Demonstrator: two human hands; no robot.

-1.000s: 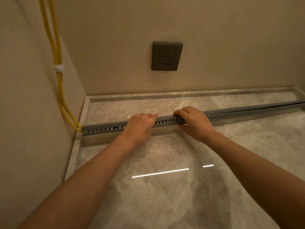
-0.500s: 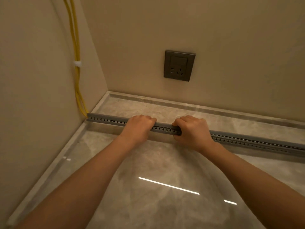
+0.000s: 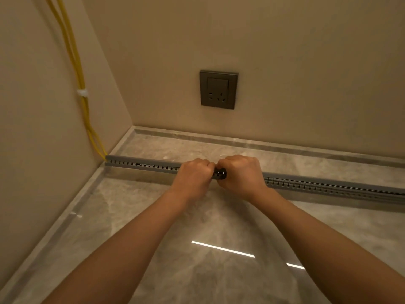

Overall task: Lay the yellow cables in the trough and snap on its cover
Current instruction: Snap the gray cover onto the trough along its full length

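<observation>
Marble surface (image 3: pixel 219 281), slotted grey trough (image 3: pixel 142 164) (yellow cables (image 3: pixel 86 110))

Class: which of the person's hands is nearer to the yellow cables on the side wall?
Left. The left hand grips the trough on the side where the yellow cables enter its end; the right hand grips it just beyond, farther from them.

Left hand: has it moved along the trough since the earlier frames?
Yes. The left hand slid right along the trough, away from its wall end.
</observation>
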